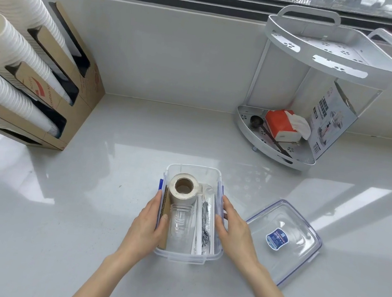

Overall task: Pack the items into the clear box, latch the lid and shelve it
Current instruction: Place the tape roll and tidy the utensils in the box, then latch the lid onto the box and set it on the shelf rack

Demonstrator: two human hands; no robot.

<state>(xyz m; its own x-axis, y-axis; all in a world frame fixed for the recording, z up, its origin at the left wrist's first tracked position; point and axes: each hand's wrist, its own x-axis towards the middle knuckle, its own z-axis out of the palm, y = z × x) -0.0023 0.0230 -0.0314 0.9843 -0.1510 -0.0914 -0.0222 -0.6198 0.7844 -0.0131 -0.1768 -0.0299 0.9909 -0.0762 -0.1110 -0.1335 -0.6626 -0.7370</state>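
The clear box point(193, 169) with blue latches stands on the white counter in front of me, lid off. Inside lie a paper roll point(183, 189), a stack of clear plastic cups point(180, 224), a brown cardboard piece point(165, 209) along the left wall, and wrapped straws and cutlery point(205, 225) on the right. My left hand point(149, 224) grips the box's left wall, thumb over the rim. My right hand point(233, 231) holds the right wall. The clear lid point(285, 239) with a blue label lies flat on the counter to the right.
A two-tier white corner shelf point(328, 56) stands at the back right, with a red tissue pack point(282, 125), a dark scoop and a printed card on its lower tier. A cardboard dispenser point(71, 95) with stacks of white paper cups sits at the left. A window runs along the back.
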